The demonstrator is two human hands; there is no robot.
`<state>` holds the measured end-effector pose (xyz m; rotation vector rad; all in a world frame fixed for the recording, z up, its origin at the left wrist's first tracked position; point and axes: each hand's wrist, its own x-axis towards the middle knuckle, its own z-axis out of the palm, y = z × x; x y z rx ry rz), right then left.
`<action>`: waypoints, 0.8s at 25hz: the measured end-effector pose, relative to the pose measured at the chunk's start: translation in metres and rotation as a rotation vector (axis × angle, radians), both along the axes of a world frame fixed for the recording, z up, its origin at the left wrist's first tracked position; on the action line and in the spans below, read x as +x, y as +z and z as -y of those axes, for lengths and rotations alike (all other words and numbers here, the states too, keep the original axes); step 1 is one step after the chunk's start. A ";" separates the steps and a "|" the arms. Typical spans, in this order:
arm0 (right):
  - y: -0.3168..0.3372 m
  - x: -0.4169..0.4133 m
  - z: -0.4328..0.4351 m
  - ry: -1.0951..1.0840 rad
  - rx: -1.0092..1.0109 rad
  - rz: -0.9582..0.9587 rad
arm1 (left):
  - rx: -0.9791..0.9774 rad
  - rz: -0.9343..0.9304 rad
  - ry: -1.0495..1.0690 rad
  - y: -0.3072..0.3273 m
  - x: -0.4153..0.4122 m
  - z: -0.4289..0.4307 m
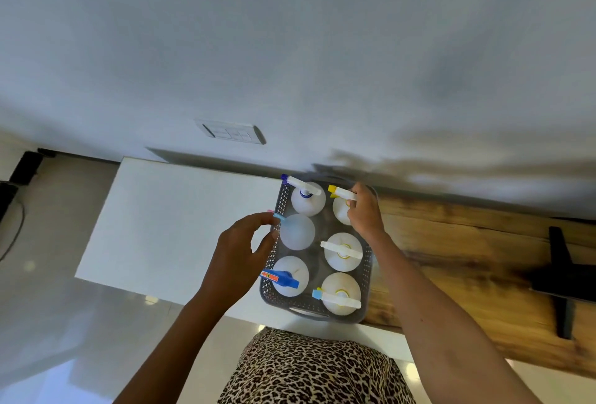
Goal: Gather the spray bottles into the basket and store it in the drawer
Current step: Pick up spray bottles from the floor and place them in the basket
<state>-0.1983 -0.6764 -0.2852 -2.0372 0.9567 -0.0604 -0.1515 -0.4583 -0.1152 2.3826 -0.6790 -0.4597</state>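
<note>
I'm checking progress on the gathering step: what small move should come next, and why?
Probably release the bottles and take the basket by its rims: six spray bottles already stand inside, the right hand on the yellow-nozzled one, the left hand at the middle-left one.

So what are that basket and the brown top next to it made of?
The basket looks like grey moulded plastic: its walls are a regular grid of small holes. The brown top looks like wood, with streaky grain and dark patches; whether solid or veneer, I cannot tell.
</note>
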 end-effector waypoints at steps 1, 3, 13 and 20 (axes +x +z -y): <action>0.000 -0.001 0.000 -0.010 0.003 0.001 | -0.004 0.000 -0.001 -0.001 0.001 0.001; 0.001 0.000 -0.002 -0.012 -0.001 -0.028 | -0.012 -0.003 -0.004 -0.001 0.002 0.002; 0.042 -0.023 -0.029 -0.232 -0.084 -0.029 | -0.085 -0.095 -0.070 0.001 0.008 -0.003; 0.077 -0.066 -0.091 -0.534 -0.028 0.084 | -0.134 -0.207 -0.275 -0.001 0.027 -0.011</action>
